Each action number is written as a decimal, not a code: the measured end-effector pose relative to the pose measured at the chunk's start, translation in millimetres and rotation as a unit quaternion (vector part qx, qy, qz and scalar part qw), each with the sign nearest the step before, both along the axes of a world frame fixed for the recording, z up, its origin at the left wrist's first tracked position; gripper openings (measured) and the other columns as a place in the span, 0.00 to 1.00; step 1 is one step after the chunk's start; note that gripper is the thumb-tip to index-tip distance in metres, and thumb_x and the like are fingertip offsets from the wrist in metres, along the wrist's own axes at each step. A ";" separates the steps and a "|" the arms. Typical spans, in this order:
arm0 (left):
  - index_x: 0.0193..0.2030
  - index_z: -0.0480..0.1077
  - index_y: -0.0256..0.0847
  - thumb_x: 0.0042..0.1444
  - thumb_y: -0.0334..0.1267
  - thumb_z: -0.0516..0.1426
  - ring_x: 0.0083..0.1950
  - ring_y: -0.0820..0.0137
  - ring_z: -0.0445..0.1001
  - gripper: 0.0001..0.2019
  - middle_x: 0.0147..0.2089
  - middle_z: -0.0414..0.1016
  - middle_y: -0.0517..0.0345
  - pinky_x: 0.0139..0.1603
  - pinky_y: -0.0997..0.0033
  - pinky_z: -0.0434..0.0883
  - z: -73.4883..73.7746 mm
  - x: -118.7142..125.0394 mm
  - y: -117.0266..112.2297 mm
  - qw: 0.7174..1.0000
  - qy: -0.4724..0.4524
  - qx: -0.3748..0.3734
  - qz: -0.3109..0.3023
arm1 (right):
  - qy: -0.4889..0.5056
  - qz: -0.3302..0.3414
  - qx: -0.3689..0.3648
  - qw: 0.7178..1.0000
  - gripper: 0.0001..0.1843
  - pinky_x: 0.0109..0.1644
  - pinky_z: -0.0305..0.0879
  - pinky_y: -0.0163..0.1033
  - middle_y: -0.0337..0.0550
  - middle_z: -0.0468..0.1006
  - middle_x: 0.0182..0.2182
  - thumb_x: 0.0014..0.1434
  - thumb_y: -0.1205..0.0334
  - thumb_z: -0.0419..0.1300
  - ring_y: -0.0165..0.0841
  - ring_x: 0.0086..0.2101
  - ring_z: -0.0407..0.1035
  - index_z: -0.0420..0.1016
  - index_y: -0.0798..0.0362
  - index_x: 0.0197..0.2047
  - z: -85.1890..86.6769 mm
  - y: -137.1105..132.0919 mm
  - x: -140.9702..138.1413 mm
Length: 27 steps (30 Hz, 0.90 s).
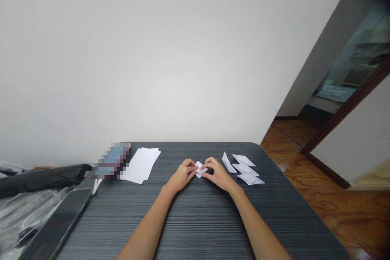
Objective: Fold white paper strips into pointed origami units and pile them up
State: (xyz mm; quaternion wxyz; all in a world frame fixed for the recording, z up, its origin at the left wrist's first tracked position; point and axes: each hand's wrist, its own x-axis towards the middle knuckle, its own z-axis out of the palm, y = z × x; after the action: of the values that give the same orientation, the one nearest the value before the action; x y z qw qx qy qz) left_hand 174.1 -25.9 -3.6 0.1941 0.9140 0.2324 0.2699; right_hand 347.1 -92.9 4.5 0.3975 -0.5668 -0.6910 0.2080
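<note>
A small folded white paper piece (200,169) rests on the dark striped table (195,219), pinched from both sides. My left hand (183,175) grips its left edge with curled fingers. My right hand (217,174) grips its right edge, fingers pressed together. To the right lie several folded white paper shapes (243,168). To the left lies a stack of flat white sheets (141,164).
A blurred-out object (111,161) sits left of the sheets. A dark flat device (57,223) lies at the table's left edge, and a black bag (39,178) beyond it. A white wall stands behind the table; wooden floor and a doorway are at the right.
</note>
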 end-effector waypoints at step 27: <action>0.26 0.69 0.36 0.53 0.34 0.48 0.34 0.70 0.63 0.11 0.28 0.65 0.55 0.37 0.70 0.60 -6.4 3.8 5.7 0.993 0.005 -0.039 0.108 | -0.049 -0.064 0.000 0.997 0.08 0.30 0.55 0.33 0.38 0.68 0.22 0.51 0.66 0.52 0.29 0.25 0.61 0.69 0.54 0.25 -13.7 15.3 -3.6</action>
State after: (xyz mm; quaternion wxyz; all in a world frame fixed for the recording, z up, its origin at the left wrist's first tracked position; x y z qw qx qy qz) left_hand 178.0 -20.2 -10.1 0.1988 0.8766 0.3407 0.2755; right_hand 343.5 -77.6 -9.2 0.3755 -0.6194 -0.6719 0.1544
